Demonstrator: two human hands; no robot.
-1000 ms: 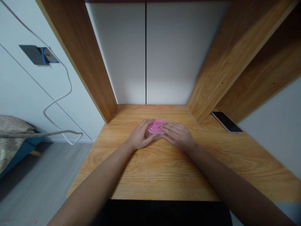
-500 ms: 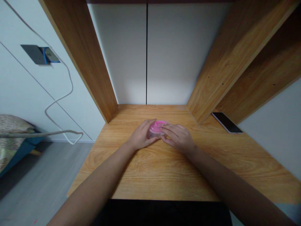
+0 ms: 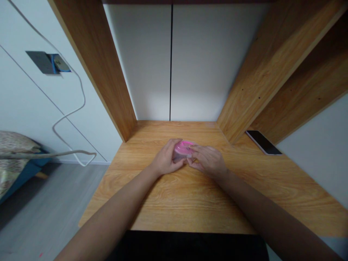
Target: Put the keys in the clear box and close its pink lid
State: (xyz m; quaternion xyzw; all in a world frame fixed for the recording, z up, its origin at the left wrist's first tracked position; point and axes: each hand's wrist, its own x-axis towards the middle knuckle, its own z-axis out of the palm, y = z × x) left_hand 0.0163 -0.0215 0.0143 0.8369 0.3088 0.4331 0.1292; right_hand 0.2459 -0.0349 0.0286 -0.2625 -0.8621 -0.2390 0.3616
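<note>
Start at the near edge of the wood-grain tabletop (image 3: 190,206): support left forearm (image 3: 114,203) and right forearm (image 3: 248,195) low, elbows wide, for fine control at the fingertips. Next, at mid-tabletop, set towards the back: round clear plastic container (image 3: 178,157) with pink lid (image 3: 182,148), between the two hands and apparently resting on the wood. Left hand (image 3: 167,158): wrapped around the left side, thumb at the near wall, fingers at the far side by the rim. Use as the clamp; grip low, clear of the lid edge, with only enough pressure to prevent turning. Judged thin-walled, so avoid hard squeezing. Right hand (image 3: 207,157): closed over the right side of the same container, fingers across the lid, thumb tucked at the near edge. Use as the working side; bring thumb and fingertips to the rim rather than the lid centre, and apply force in small, even amounts around the edge. Direction of finger force and seating of the rim: cannot tell, largely covered by fingers. Hold the base flat on the tabletop to avoid tipping. Farther right, well apart from both hands: smartphone (image 3: 263,142), flat, dark screen up; leave undisturbed. At the rear: white back panel (image 3: 152,72) with dark vertical seam, clear of the fingertips; allow for limited room on the far side.
</note>
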